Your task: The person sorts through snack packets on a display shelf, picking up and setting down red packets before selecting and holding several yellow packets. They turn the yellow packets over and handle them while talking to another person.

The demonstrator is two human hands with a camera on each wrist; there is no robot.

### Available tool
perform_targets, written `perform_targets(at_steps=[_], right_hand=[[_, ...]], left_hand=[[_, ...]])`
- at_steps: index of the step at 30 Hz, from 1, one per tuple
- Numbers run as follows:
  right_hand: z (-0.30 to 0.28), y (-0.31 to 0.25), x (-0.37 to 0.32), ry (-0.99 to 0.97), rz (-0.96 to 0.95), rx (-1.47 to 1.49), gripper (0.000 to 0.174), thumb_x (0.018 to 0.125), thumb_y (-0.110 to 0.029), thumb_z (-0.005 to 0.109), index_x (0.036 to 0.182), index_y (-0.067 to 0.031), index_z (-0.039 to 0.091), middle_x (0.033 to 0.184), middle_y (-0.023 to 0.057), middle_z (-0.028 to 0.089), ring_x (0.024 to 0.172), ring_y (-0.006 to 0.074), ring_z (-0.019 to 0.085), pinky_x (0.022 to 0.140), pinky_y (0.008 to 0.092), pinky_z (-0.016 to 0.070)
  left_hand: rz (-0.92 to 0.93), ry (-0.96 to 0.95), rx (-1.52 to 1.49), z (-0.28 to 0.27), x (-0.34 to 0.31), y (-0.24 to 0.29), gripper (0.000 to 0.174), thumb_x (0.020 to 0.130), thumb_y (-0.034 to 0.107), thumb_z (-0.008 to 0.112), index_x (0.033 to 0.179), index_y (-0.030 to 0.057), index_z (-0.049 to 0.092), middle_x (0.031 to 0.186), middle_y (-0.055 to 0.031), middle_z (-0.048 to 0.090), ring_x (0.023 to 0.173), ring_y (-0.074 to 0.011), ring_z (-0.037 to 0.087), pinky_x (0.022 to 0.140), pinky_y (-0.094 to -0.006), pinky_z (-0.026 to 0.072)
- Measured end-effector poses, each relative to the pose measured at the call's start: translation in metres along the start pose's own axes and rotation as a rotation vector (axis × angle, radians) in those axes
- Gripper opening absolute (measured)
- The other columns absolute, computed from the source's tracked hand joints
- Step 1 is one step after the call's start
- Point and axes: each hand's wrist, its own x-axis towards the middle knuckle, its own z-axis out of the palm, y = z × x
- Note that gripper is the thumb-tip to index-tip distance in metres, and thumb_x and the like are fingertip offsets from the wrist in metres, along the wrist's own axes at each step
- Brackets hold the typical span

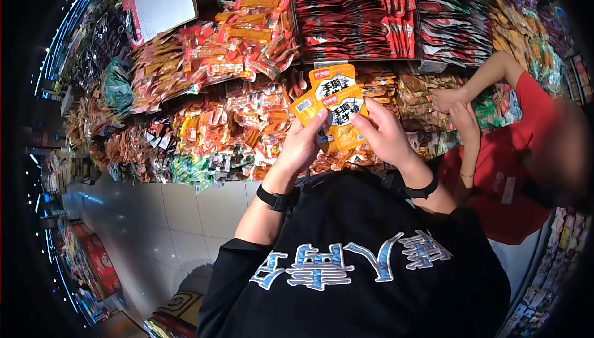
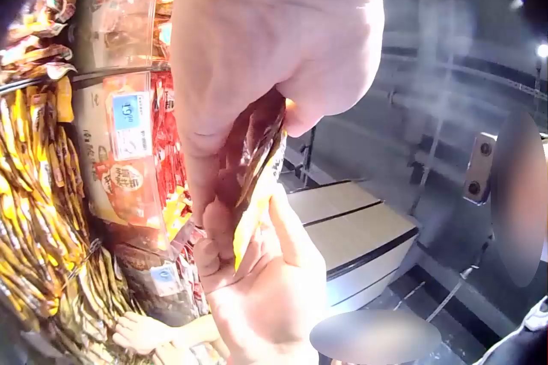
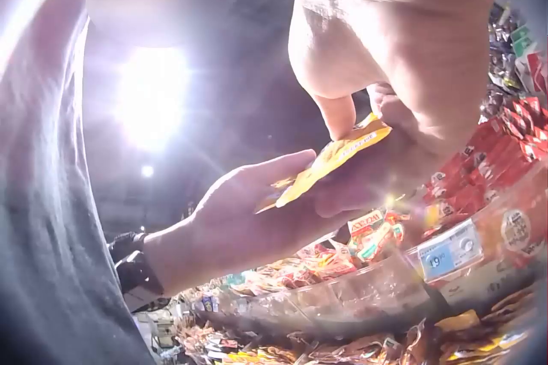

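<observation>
Several orange snack packets (image 1: 346, 129) with black lettering on white are fanned out between both hands, in front of the body. The left hand (image 1: 301, 145) pinches their left side with its thumb on top, beside a packet with a barcode (image 1: 304, 106). From the right, the right hand (image 1: 390, 135) grips the front packet, thumb on its face. In the right wrist view a yellow packet (image 3: 338, 158) stretches between the two hands. Dark, shiny packet backs (image 2: 261, 142) show under the left hand (image 2: 274, 40) in the left wrist view.
Display bins hold orange-red snack packs (image 1: 247, 34), red packets (image 1: 346, 16) and dark green-edged packets (image 1: 455, 22). Price tags (image 3: 449, 254) line the shelf front. A white board (image 1: 162, 4) stands at the back left. A person in red (image 1: 501, 177) reaches over the bins at right.
</observation>
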Motion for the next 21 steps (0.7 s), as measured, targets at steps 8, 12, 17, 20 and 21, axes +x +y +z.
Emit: perform_targets(at_steps=[8,12,17,20,21], right_hand=[[-0.003,-0.027,-0.004,0.037,-0.094,-0.582,0.018,0.090,-0.013,0.066,0.083,-0.0008,0.055,0.060,0.0071,0.052,0.051,0.0128,0.044,0.048,0.0303,0.0351],[-0.014,-0.006,0.000,0.043,-0.049,-0.464,0.027,0.090,-0.017,0.068,0.076,-0.0016,0.051,0.058,0.0056,0.050,0.049,0.0079,0.045,0.047,0.0300,0.0343],[-0.018,-0.010,0.008,0.086,-0.024,0.001,0.018,0.094,-0.012,0.064,0.082,-0.0002,0.058,0.072,-0.0033,0.057,0.064,0.0007,0.045,0.055,0.0217,0.0381],[-0.020,-0.021,0.010,0.076,-0.037,0.030,0.015,0.095,-0.012,0.063,0.087,0.0002,0.061,0.078,-0.0016,0.060,0.068,0.0012,0.048,0.060,0.0206,0.0401],[-0.021,-0.020,0.011,0.086,-0.054,0.012,0.015,0.095,-0.012,0.063,0.086,0.0002,0.061,0.077,-0.0020,0.059,0.068,0.0012,0.048,0.060,0.0208,0.0403]], left_hand=[[0.055,0.097,0.106,0.005,-0.016,0.003,0.032,0.100,0.019,0.055,0.129,0.0038,0.053,0.116,-0.0046,0.063,0.104,-0.0137,0.061,0.090,-0.0321,0.0506],[0.050,0.097,0.040,0.008,-0.025,0.012,0.032,0.100,0.017,0.056,0.128,0.0018,0.053,0.117,-0.0057,0.064,0.104,-0.0143,0.061,0.091,-0.0318,0.0510],[0.081,0.109,0.031,0.003,-0.026,0.014,0.032,0.098,0.012,0.055,0.127,-0.0013,0.053,0.119,-0.0088,0.064,0.106,-0.0162,0.062,0.092,-0.0326,0.0509],[0.083,0.091,0.074,0.002,-0.024,0.015,0.031,0.098,0.011,0.055,0.126,-0.0019,0.054,0.116,-0.0088,0.065,0.105,-0.0161,0.063,0.091,-0.0320,0.0508],[0.087,0.083,0.095,0.002,-0.024,0.015,0.031,0.097,0.011,0.055,0.126,-0.0021,0.055,0.116,-0.0088,0.066,0.104,-0.0161,0.063,0.091,-0.0318,0.0508]])
